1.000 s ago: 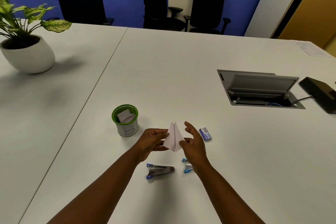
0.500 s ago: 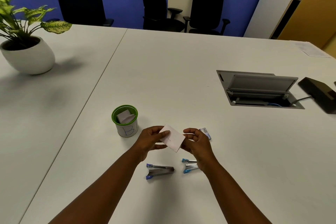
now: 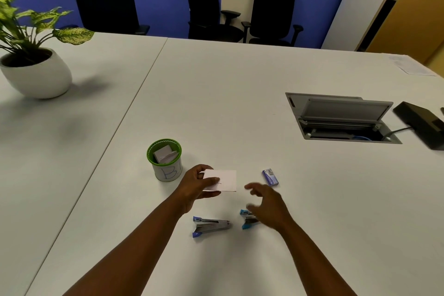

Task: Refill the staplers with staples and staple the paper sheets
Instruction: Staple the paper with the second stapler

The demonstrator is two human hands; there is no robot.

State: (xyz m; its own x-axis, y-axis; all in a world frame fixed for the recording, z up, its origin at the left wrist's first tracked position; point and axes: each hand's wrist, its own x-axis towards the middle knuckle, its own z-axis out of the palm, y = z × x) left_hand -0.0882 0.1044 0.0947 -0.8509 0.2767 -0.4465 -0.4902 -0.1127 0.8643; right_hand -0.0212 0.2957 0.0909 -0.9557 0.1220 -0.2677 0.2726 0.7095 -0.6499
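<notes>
My left hand (image 3: 197, 185) pinches a small folded white paper (image 3: 227, 180) by its left edge, holding it flat above the table. My right hand (image 3: 266, 206) hovers to the paper's right, fingers spread and holding nothing, blurred by motion. Below the paper a dark-blue-tipped metal stapler (image 3: 210, 226) lies open on the table. A light-blue stapler (image 3: 247, 220) lies beside it, partly hidden under my right hand. A small blue staple box (image 3: 270, 176) lies just beyond my right hand. A green-rimmed cup (image 3: 165, 163) with more folded papers stands left of the paper.
A potted plant (image 3: 36, 72) stands at the far left. An open cable hatch (image 3: 341, 118) is sunk into the table at the right, with a black device (image 3: 422, 125) beside it. Several black office chairs (image 3: 211, 7) line the far edge.
The paper went from both hands, held up and unfolded, to my left hand alone, now flat. My right hand let go and moved down and right over the light-blue stapler.
</notes>
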